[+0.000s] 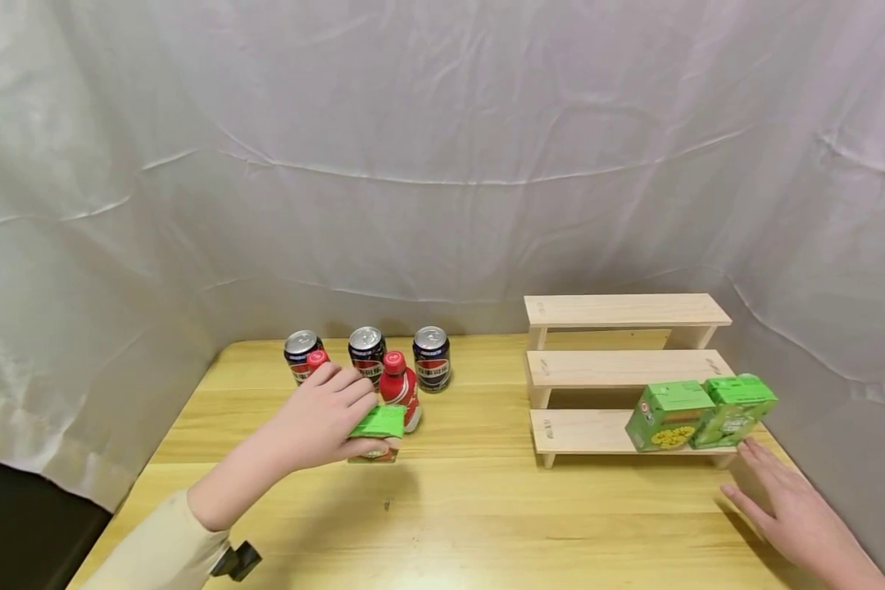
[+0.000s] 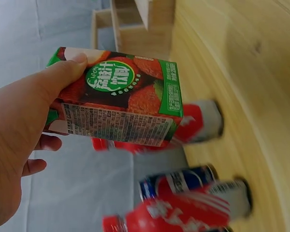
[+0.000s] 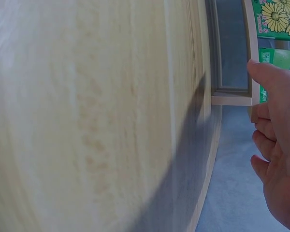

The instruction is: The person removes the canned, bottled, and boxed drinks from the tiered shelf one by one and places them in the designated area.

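My left hand (image 1: 324, 418) grips a litchi juice box (image 2: 121, 89) with a green top, thumb on its front face. The box is raised in front of the red-capped bottles. My right hand (image 1: 792, 504) is beside the right end of a three-tier wooden shelf (image 1: 583, 430), fingers extended, fingertips right at the lowest tier's corner. On that tier two green drink boxes stand side by side: one with yellow flowers (image 1: 671, 416), and another green box (image 1: 733, 411) at the right end, close to my right fingertips.
Behind my left hand stand two red bottles (image 1: 398, 381), one mostly covered by the hand. Several dark cola cans, including the right one (image 1: 432, 360), line the back of the wooden table (image 1: 479, 508). A grey curtain (image 1: 442, 229) encloses the back and sides.
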Demonstrator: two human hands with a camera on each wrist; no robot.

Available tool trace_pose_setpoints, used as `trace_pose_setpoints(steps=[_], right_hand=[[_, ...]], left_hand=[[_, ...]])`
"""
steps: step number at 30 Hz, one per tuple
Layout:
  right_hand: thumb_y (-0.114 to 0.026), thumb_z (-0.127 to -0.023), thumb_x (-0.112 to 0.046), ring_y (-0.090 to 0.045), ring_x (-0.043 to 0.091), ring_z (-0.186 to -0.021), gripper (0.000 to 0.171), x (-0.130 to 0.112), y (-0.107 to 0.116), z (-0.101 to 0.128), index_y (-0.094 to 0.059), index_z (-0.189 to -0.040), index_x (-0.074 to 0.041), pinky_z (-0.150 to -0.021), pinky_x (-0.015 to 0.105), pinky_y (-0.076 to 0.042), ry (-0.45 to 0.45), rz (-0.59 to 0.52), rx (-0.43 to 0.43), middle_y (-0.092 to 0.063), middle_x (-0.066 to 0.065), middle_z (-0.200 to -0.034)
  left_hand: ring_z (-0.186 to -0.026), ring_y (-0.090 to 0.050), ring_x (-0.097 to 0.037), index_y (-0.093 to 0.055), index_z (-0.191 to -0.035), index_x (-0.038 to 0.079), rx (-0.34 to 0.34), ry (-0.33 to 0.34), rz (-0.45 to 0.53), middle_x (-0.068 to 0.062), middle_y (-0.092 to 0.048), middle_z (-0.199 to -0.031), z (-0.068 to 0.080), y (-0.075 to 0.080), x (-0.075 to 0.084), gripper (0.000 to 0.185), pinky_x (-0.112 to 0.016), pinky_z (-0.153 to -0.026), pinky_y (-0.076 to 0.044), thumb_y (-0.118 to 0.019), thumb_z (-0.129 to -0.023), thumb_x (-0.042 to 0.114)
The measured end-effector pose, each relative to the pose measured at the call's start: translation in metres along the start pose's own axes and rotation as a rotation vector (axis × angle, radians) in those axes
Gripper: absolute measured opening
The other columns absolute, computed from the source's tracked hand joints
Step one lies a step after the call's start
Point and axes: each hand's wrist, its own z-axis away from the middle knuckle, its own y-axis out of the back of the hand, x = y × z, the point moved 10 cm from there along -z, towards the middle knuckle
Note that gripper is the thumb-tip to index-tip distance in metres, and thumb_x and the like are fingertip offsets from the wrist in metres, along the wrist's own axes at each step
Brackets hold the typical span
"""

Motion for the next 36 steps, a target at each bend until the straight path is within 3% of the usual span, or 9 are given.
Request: trace_pose_setpoints(steps=[8,19,25,31,36], right_hand=[[-0.060,-0.096,-0.030,-0.010,0.045,-0.148,0.073,-0.003,0.003,0.000,-0.028,-0.145,0.014,-0.115,0.022,0.020,0.015,0.002,0.028,-0.024,0.037,-0.151],[-0.058,-0.097,-0.032,-0.013,0.053,-0.143,0.075,0.000,0.001,-0.001,-0.026,-0.145,0.015,-0.117,0.031,0.019,-0.014,-0.010,-0.009,-0.023,0.040,-0.150],[-0.059,-0.097,-0.032,-0.013,0.052,-0.144,0.075,0.000,-0.001,0.000,-0.026,-0.145,0.015,-0.119,0.034,0.017,-0.012,-0.012,-0.007,-0.022,0.039,-0.151],[-0.058,-0.097,-0.032,-0.011,0.051,-0.145,0.075,0.000,-0.002,0.000,-0.025,-0.146,0.015,-0.120,0.037,0.015,-0.014,-0.017,-0.008,-0.022,0.039,-0.151],[-0.059,-0.097,-0.031,-0.011,0.049,-0.146,0.076,-0.001,-0.001,0.000,-0.025,-0.146,0.014,-0.118,0.030,0.018,-0.002,-0.007,0.007,-0.021,0.038,-0.152]], left_hand=[[-0.089,-0.052,-0.023,-0.061,-0.094,0.013,0.025,0.056,-0.016,0.000,-0.060,-0.090,0.041,-0.003,-0.019,0.057,-0.042,-0.082,-0.040,-0.069,-0.072,0.065],[-0.086,-0.051,-0.024,-0.059,-0.091,0.011,0.034,0.139,-0.024,-0.001,-0.059,-0.086,0.088,-0.009,-0.050,0.055,-0.042,-0.079,-0.038,-0.063,-0.076,0.063],[-0.085,-0.052,-0.024,-0.060,-0.091,0.011,0.044,0.165,-0.029,0.000,-0.060,-0.086,0.106,-0.015,-0.062,0.055,-0.042,-0.076,-0.037,-0.063,-0.074,0.063],[-0.088,-0.053,-0.024,-0.063,-0.095,0.012,0.012,0.210,-0.026,0.001,-0.062,-0.088,0.122,-0.024,-0.072,0.054,-0.042,-0.077,-0.038,-0.065,-0.070,0.060],[-0.089,-0.054,-0.024,-0.063,-0.095,0.013,-0.004,0.234,-0.021,0.000,-0.061,-0.088,0.132,-0.031,-0.078,0.054,-0.043,-0.079,-0.039,-0.066,-0.068,0.059]])
